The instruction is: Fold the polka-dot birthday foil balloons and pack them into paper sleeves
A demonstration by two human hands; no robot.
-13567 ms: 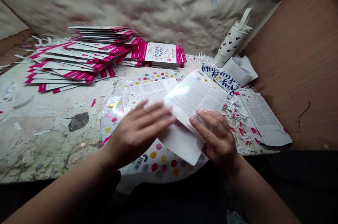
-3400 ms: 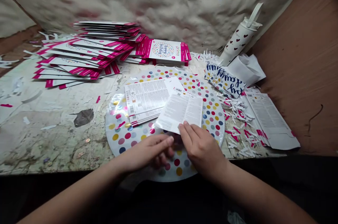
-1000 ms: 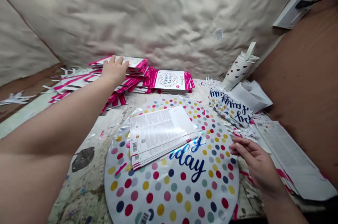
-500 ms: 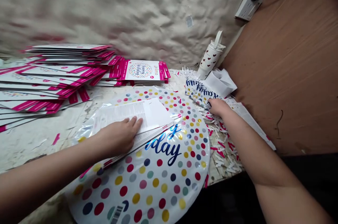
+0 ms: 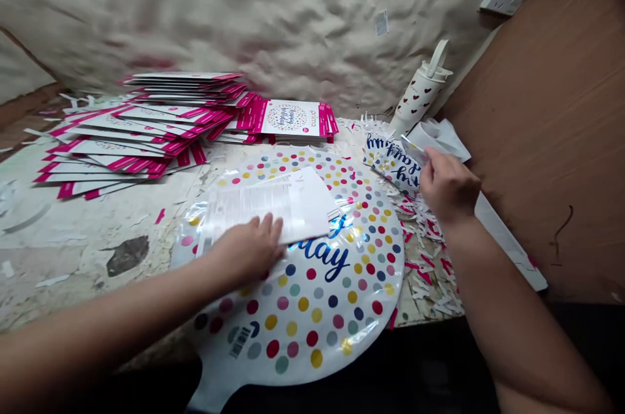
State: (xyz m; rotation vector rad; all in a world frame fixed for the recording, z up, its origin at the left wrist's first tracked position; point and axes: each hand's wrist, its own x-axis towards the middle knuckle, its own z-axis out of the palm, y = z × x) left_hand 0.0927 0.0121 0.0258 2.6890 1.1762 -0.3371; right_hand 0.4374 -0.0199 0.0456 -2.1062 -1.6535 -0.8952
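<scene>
A round foil balloon (image 5: 317,297) with coloured dots and blue lettering lies flat at the table's front edge. On its upper left part rests a thin stack of white printed cards (image 5: 293,202). My left hand (image 5: 249,251) lies flat on that stack, fingers stretched out. My right hand (image 5: 446,186) hovers over a pile of folded balloons (image 5: 390,163) with blue lettering, fingers closed in a pinch on the edge of the top one, raised slightly.
Fanned stacks of pink-edged cards (image 5: 146,124) fill the back left, one face-up pack (image 5: 288,118) beside them. A heart-print bottle (image 5: 420,92) and white paper (image 5: 442,134) stand back right. Paper scraps (image 5: 430,271) litter the right. A brown board (image 5: 551,140) walls the right side.
My right hand has risen from the folded balloon pile with an edge pinched. My left hand stays pressed on the card stack. The view has shifted a little.
</scene>
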